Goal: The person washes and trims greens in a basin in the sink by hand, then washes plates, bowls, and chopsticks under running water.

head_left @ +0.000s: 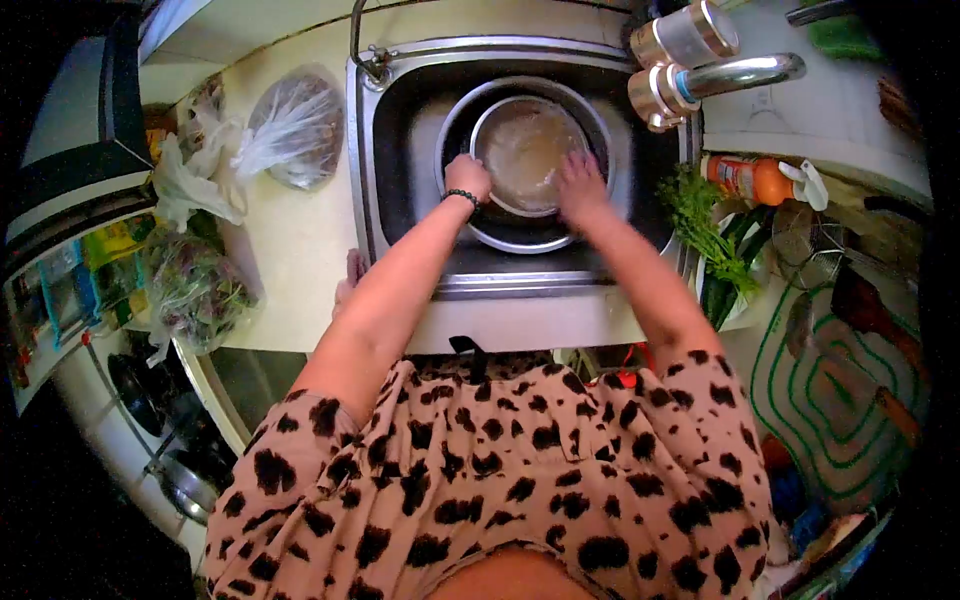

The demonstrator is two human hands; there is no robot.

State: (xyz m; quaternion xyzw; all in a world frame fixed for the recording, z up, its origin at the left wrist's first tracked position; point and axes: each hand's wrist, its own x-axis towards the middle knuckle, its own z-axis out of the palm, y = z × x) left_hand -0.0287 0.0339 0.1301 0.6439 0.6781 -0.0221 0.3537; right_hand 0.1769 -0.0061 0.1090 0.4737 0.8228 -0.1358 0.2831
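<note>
A round metal bowl (475, 140) with cloudy, pale brown liquid (530, 150) sits inside a larger metal basin (455, 100) in the sink (400, 130). My left hand (468, 180), with a dark bead bracelet on its wrist, is closed on the left rim of the inner bowl. At the bowl's right side is my right hand (583, 190), its fingers stretched over the rim toward the liquid and slightly blurred. No object shows in those fingers. Whether its fingertips are under the liquid is unclear.
A chrome faucet (745, 75) juts out at the upper right. Leafy greens (715, 225) and an orange spray bottle (760, 180) are right of the sink. Plastic bags (295, 130) lie on the left counter. Strainers and utensils (805, 240) are at far right.
</note>
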